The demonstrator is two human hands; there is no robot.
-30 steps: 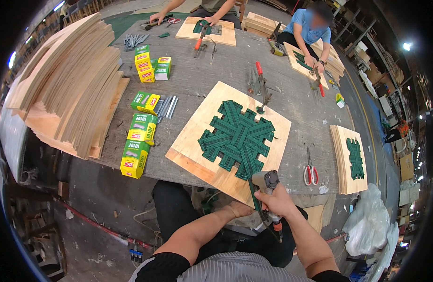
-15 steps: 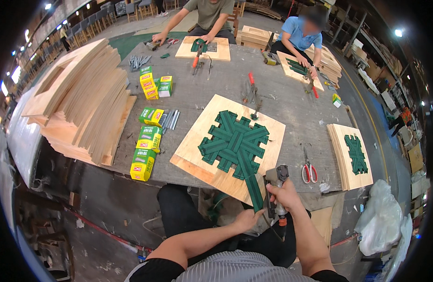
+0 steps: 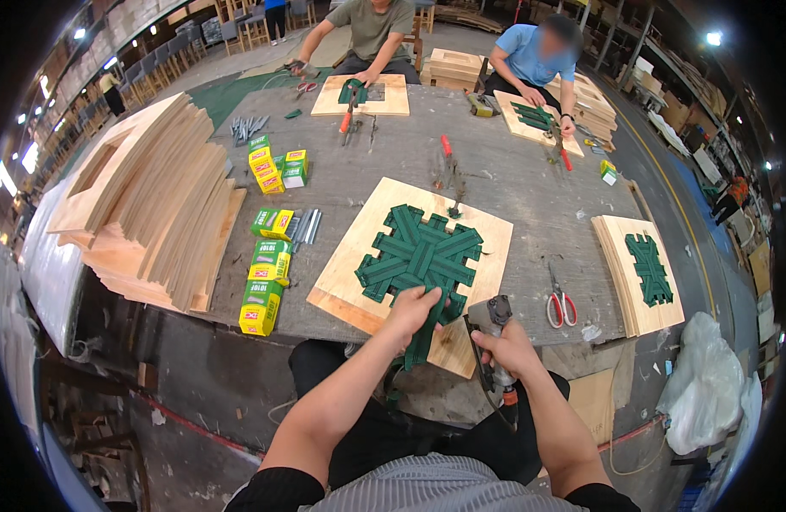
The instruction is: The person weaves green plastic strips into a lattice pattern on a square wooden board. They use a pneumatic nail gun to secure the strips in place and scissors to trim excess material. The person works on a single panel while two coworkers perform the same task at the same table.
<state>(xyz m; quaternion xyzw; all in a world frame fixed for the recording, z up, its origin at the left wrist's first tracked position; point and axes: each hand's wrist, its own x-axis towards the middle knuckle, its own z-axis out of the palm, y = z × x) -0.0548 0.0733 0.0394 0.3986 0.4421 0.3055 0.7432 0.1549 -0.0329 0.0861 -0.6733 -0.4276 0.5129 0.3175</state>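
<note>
A square plywood frame (image 3: 350, 264) lies on the grey workbench in front of me, its opening filled with woven green webbing straps (image 3: 420, 254). My left hand (image 3: 414, 307) presses on a loose green strap (image 3: 423, 337) that hangs over the frame's near edge. My right hand (image 3: 506, 348) grips a grey staple gun (image 3: 489, 317) just beside that strap, at the frame's near right corner.
Yellow and green staple boxes (image 3: 269, 264) lie left of the frame, beside a tall stack of plywood frames (image 3: 150, 196). Red-handled scissors (image 3: 561, 303) and a finished frame stack (image 3: 640, 273) lie to the right. Two people work on similar frames across the bench (image 3: 529, 183).
My left hand has come up from below the bench edge onto the hanging strap at the frame's near edge. The staple gun in my right hand has risen beside it.
</note>
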